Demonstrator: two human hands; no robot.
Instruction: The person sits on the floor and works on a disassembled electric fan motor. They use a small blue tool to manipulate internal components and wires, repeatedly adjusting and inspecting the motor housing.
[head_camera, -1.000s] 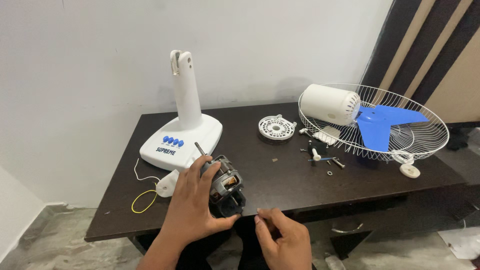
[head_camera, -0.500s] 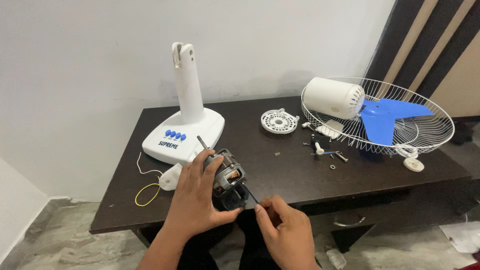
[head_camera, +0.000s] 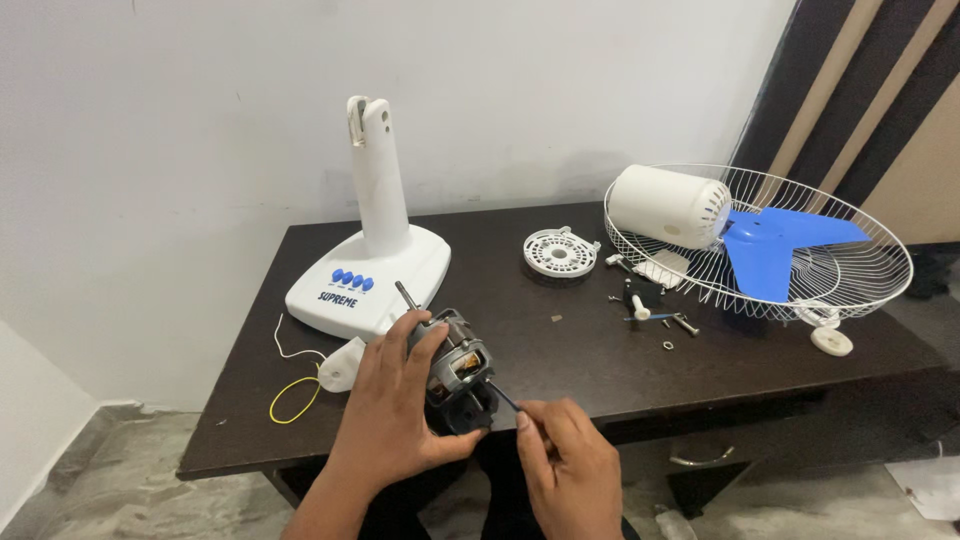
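My left hand (head_camera: 393, 410) grips a fan motor (head_camera: 458, 366) with copper windings and a metal shaft pointing up and left, held at the near edge of the dark table (head_camera: 560, 350). My right hand (head_camera: 568, 468) pinches a thin screwdriver (head_camera: 503, 396) whose tip touches the motor's lower right side. Part of the motor is hidden under my left fingers.
A white fan stand with blue buttons (head_camera: 368, 262) rises at the back left. A white wire and yellow loop (head_camera: 293, 400) lie beside it. At right are a wire guard (head_camera: 790, 250) holding a white motor cover (head_camera: 668, 206) and blue blade (head_camera: 770, 250), a round white plate (head_camera: 560, 251), and loose screws (head_camera: 665, 322).
My right hand has come up from the table edge and brought the screwdriver tip against the motor. The view has shifted slightly. My left hand stays on the motor.
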